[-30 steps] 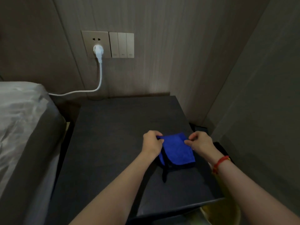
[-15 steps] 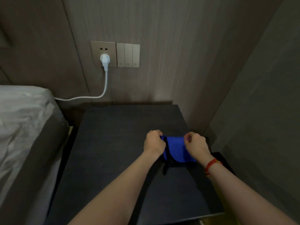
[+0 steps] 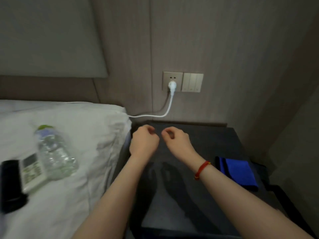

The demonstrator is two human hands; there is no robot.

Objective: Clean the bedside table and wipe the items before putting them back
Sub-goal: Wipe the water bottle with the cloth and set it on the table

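The dark bedside table (image 3: 203, 195) fills the lower middle of the view. A folded blue cloth (image 3: 239, 171) lies on its right side, with no hand on it. My left hand (image 3: 144, 143) and my right hand (image 3: 176, 141) hover side by side above the table's back left part, fingers loosely curled and holding nothing. On the white bed (image 3: 82, 131) to the left lie a clear water bottle (image 3: 51, 152), a white remote control (image 3: 32, 171) and a black object (image 3: 10, 185).
A white plug (image 3: 172, 86) sits in the wall socket above the table, and its cable (image 3: 155, 115) runs left behind the bed. Light switches (image 3: 192, 82) are beside it. A wall closes in on the right.
Both hands let go of the blue cloth and moved left and back over the table. The view swung left, bringing the bed and its items into sight.
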